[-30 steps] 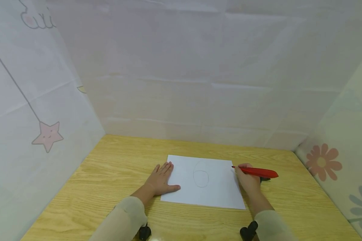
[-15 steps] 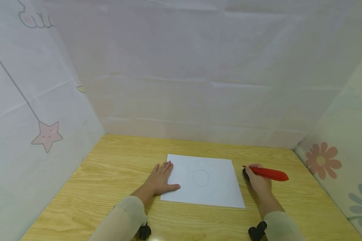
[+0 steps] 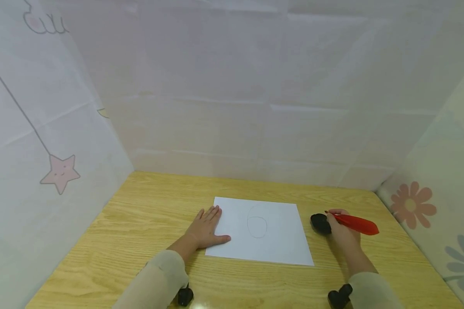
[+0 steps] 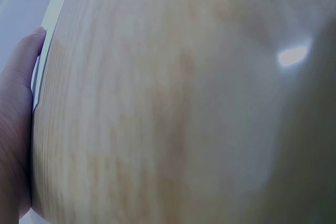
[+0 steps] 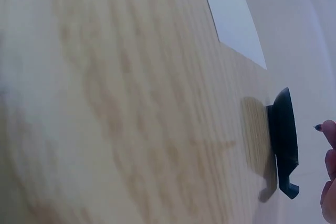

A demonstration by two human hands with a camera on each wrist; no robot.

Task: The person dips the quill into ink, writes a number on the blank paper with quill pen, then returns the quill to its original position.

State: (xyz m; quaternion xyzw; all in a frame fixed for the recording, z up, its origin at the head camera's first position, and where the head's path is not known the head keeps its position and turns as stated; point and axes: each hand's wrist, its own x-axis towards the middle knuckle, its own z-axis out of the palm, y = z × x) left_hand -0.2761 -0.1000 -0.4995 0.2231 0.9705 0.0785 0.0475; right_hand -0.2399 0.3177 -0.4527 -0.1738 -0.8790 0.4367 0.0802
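Observation:
My left hand [image 3: 206, 229] lies flat on the left edge of a white sheet of paper [image 3: 284, 240], fingers spread and thumb out. In the left wrist view, the thumb [image 4: 23, 59] touches the paper's edge. A faint pencil-thin outline, an oval with a curved line above, shows on the sheet. To the right of the paper, my right hand [image 3: 343, 229] pinches a red feather-shaped pen [image 3: 357, 224], its dark tip pointing left. Just beside that hand sits a black shallow dish [image 3: 320, 224]; in the right wrist view the dish [image 5: 285, 135] shows a bent handle-like end, with the pen tip apart from it.
The yellow wood-grain table [image 3: 147, 210] spreads around the paper. Pale fabric walls [image 3: 224, 107] stand behind and on both sides, printed with a pink star [image 3: 60, 174] and flowers [image 3: 413, 204].
My right hand has moved right, away from the paper's edge, with the red pen, uncovering the black dish. The left hand stays on the paper.

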